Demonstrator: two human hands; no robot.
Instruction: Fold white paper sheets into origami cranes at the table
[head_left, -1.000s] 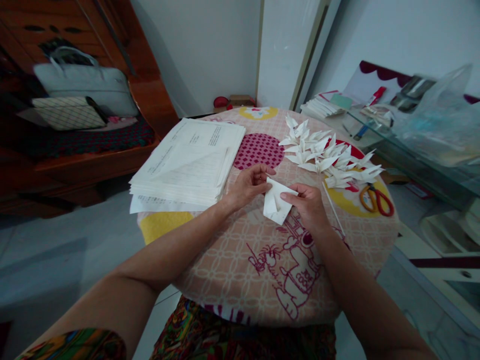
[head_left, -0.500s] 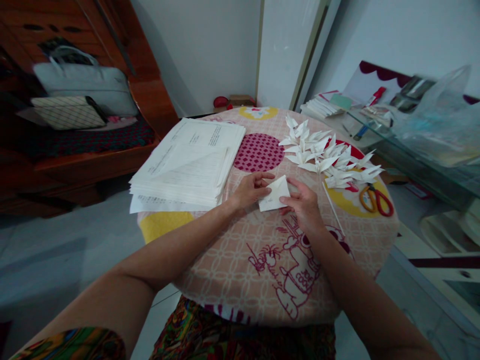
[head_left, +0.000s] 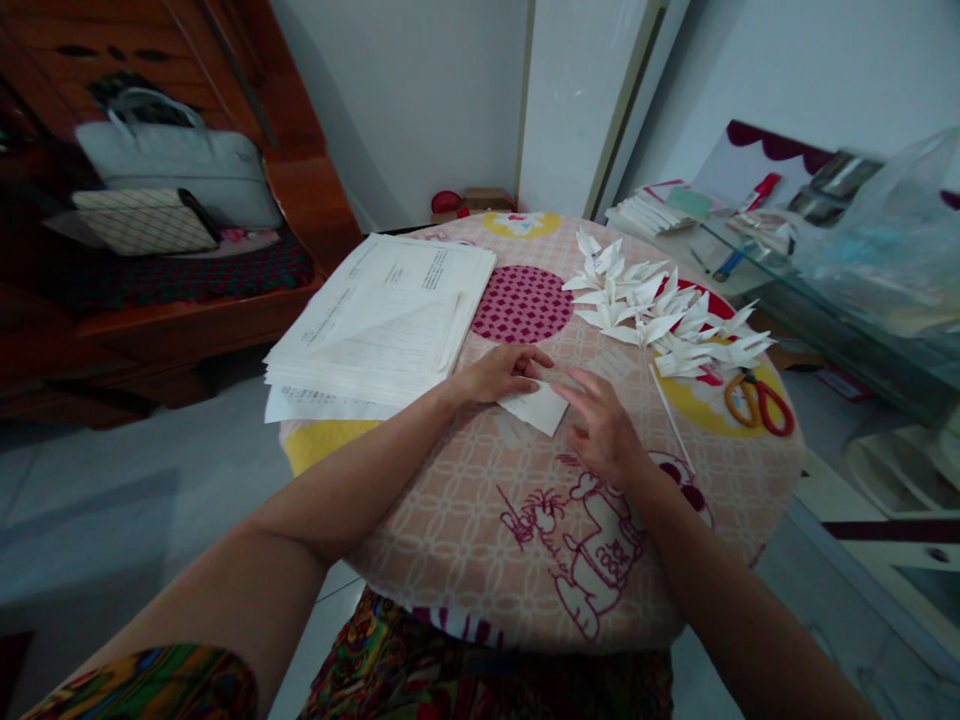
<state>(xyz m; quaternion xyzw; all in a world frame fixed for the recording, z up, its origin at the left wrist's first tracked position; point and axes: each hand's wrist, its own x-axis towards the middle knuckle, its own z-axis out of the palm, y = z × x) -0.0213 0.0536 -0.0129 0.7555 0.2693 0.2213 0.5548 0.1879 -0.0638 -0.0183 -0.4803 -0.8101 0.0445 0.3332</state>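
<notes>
A small folded piece of white paper (head_left: pixel 538 408) lies flat on the round table's patterned cloth (head_left: pixel 465 520). My left hand (head_left: pixel 499 374) rests on its upper left edge with fingers stretched flat, pressing it down. My right hand (head_left: pixel 604 425) lies over its right side, fingers extended along the fold. Neither hand lifts the paper.
A thick stack of printed sheets (head_left: pixel 382 325) sits at the table's left. Several folded white paper shapes (head_left: pixel 660 315) lie at the back right, beside orange-handled scissors (head_left: pixel 757 400) and a thin white stick (head_left: pixel 671 420). A glass shelf (head_left: pixel 847 290) stands right, a wooden bench with bags (head_left: pixel 172 180) left.
The folded paper, held up between both hands a second ago, was lowered onto the cloth. Both hands now press it flat with fingers stretched out.
</notes>
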